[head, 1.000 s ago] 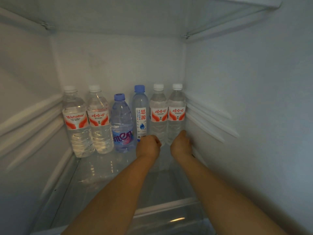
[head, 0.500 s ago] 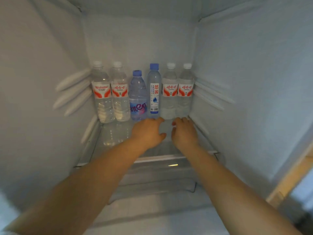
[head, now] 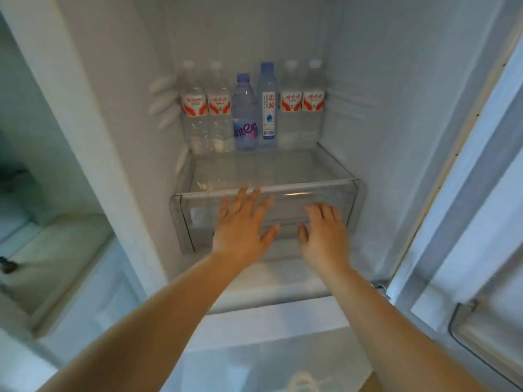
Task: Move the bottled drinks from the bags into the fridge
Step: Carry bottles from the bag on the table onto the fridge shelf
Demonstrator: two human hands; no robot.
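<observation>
Several water bottles stand in a row at the back of the glass shelf inside the fridge. Two red-labelled clear bottles stand at the left, a blue bottle and a taller blue-capped bottle in the middle, two more red-labelled bottles at the right. My left hand and my right hand are spread flat with straight fingers in front of the clear drawer under the shelf. Both hands hold nothing. No bags are in view.
The open fridge door stands at the right with a door bin low down. A second compartment lies open at the left behind a white divider. Another clear drawer front shows at the bottom.
Both hands have drawn back from the bottles at the shelf's rear, out past its front edge, and opened flat before the drawer. The view has pulled back out of the fridge.
</observation>
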